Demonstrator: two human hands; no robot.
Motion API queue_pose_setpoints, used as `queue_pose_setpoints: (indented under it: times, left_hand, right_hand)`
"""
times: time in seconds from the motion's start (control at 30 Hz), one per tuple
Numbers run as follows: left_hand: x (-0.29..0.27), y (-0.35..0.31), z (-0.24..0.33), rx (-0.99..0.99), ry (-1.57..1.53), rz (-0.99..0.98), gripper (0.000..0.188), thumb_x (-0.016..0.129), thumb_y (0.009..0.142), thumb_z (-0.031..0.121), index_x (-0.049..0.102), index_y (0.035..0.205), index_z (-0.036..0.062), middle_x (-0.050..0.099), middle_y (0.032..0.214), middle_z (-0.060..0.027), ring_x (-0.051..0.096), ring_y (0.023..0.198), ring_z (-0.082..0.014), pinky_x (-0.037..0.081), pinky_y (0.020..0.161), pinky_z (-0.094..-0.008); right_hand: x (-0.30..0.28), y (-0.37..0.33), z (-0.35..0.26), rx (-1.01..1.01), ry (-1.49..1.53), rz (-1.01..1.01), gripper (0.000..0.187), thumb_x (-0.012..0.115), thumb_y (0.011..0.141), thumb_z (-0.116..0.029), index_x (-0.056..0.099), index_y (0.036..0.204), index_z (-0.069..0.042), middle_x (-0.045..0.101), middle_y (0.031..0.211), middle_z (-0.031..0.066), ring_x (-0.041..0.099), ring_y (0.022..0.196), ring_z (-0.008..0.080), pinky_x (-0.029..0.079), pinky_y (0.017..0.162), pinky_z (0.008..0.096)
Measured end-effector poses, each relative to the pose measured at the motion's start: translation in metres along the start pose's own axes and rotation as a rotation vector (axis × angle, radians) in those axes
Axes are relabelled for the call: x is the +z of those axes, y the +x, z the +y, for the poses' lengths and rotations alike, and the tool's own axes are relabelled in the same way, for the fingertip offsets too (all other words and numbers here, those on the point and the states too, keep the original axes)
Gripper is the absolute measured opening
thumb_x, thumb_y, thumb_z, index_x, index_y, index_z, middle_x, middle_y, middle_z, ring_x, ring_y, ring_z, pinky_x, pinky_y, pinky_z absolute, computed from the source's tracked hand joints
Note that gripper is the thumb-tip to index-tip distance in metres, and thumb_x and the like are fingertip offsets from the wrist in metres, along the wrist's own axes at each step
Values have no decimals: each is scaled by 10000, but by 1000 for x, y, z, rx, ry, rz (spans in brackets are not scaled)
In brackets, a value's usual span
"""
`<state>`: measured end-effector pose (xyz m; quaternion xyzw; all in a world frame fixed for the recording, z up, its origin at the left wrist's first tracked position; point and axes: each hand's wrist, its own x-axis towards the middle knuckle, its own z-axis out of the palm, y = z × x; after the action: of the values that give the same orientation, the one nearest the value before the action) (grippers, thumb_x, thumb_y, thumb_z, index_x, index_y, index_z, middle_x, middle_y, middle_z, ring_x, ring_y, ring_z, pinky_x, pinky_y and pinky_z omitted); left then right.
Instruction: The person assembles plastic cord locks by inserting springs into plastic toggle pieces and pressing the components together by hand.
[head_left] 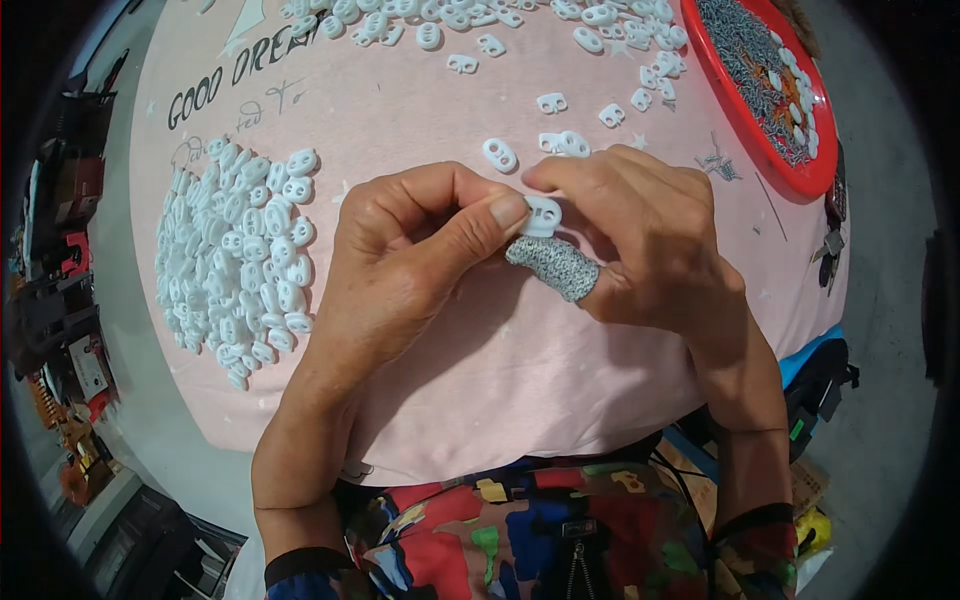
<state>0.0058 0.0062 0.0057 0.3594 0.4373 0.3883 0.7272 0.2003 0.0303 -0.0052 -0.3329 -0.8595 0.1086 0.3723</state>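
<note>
My left hand [415,255] pinches a small white plastic cord lock [541,214] with two holes between thumb and index finger. On the other side is my right hand [645,235], its fingers curled in. A grey knitted sleeve [555,268] covers that thumb, which meets the lower edge of the cord lock, while the right index fingertip is at its upper edge. The inner side of the right-hand grip is partly hidden. Just beyond my hands lie a loose cord lock [500,155] and a pair close together [565,143].
A pink printed cloth [540,390] covers the table. At left is a heap of white cord locks [235,265]; more are scattered along the far side [428,37]. A red basin [820,180] at far right holds small metal springs [745,80] and white pieces. Keys [828,245] lie near the right edge.
</note>
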Motion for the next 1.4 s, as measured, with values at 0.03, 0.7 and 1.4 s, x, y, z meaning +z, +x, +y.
queue_pose_setpoints:
  times: [0.03, 0.7, 1.4]
  left_hand:
    - [0, 0, -2, 17, 21, 8, 148, 661, 913, 135, 691, 871, -4, 644, 758, -1, 544, 697, -43, 438, 622, -191]
    - [-19, -1, 20, 422, 475, 318, 111, 626, 845, 89, 640, 751, 31, 588, 674, 34, 481, 589, -30, 371, 527, -201]
    - [-68, 1, 37, 616, 1292, 768, 155, 622, 766, 58, 670, 909, 23, 652, 791, -74, 565, 697, -133, 467, 664, -294]
  right_hand:
    - [1, -1, 2, 0, -2, 3, 189, 734, 684, -80, 622, 835, -60, 533, 587, 60, 585, 533, 230, 457, 480, 339]
    - [-14, 1, 11, 31, 57, 30, 135, 711, 715, -38, 681, 844, -9, 522, 575, 88, 509, 489, 213, 396, 470, 310]
    - [-26, 0, 32, 15, -108, -167, 199, 687, 704, 31, 672, 899, -5, 598, 694, 92, 578, 620, 183, 439, 532, 307]
